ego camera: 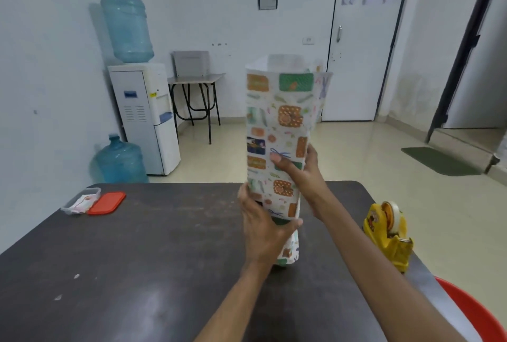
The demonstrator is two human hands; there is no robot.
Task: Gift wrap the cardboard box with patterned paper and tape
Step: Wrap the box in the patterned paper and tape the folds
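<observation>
The left hand's [263, 232] thumb lies across the front of the paper [277, 111] and its fingers curl round the far side, gripping the roll low down. The right hand [304, 174] grips it higher, thumb pressed on the printed face and fingers wrapped round the right edge. Both hands are closed on the paper.

The paper stands upright as a loose tube, with its foot on or just above the table [153, 245]; which of the two cannot be told. Its top flares open and shows the white inside. The roll is blurred.

Around the roll the dark tabletop is open to the left and toward the near edge. It is scuffed, with a few pale specks. The far edge runs just behind the hands, and the right edge slants close past the right forearm.

A yellow tape dispenser [389, 234] sits near that right edge, apart from the roll. At the far left corner lies a clear tub [79, 200] with a red lid [107, 202] beside it, well away. A red rim [472, 311] shows below the table at lower right.

Beyond, on a pale tiled floor, a water cooler [145, 119] stands against the white wall. A spare bottle [119, 162] sits at its foot, next to a small desk [196, 78]. A white door [359, 39] is behind the paper, and a green mat [439, 160] lies to the right.
</observation>
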